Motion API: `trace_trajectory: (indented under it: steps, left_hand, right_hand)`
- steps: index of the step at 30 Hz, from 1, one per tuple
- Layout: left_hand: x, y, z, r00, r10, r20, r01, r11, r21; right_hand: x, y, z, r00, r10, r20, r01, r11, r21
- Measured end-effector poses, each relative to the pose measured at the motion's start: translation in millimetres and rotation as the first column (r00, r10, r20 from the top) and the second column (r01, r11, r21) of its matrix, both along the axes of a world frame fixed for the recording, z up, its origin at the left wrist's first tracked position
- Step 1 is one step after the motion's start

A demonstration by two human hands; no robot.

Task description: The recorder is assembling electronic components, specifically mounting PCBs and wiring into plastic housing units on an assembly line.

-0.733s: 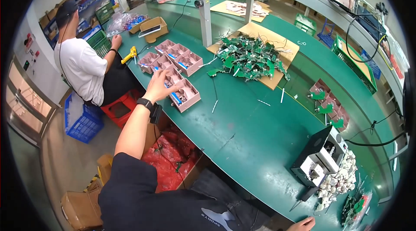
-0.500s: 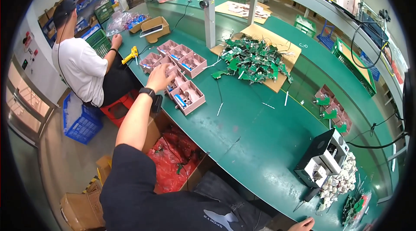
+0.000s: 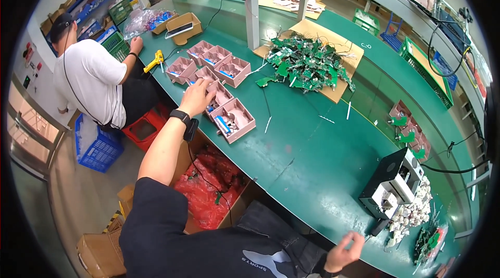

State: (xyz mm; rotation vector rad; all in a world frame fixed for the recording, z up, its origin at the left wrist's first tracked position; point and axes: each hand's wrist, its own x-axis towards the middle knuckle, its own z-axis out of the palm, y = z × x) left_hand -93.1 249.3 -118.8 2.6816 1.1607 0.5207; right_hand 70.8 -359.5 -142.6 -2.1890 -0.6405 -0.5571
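Observation:
My left hand (image 3: 197,97) reaches over a row of small pink plastic boxes. Its bent fingers lie over the near wall of a middle pink box (image 3: 221,95) and hide part of it. In front of that sits the nearest pink box (image 3: 240,116), with a blue cylindrical part and dark wires inside. Several similar boxes (image 3: 233,71) stand just behind, also with blue parts. At the front edge of the table, my right hand (image 3: 345,253) is raised with loosely bent fingers and nothing visible in it. Beside it are a black-handled tool (image 3: 379,227) and a black-and-white machine (image 3: 393,184).
A heap of green circuit boards (image 3: 310,64) lies on cardboard at the back. Small white parts (image 3: 411,215) are piled by the machine. A yellow glue gun (image 3: 154,62) lies near a seated co-worker (image 3: 91,80). A carton with red plastic (image 3: 211,189) stands below the table edge.
The nearest pink boxes have shifted slightly toward me and rightward, with my left hand at them. My right hand has risen further into view and moved left. The view has turned a little.

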Motion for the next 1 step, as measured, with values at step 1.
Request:
trace_trajectory:
  steps: [1]
  left_hand:
    - [0.7, -1.6, -0.5, 1.0, -0.003, 0.026, 0.003, 1.0, 0.001]
  right_hand:
    - [-1.2, 13.9, 2.7, 0.997, 0.081, 0.01, -0.081, 0.996, -0.044]
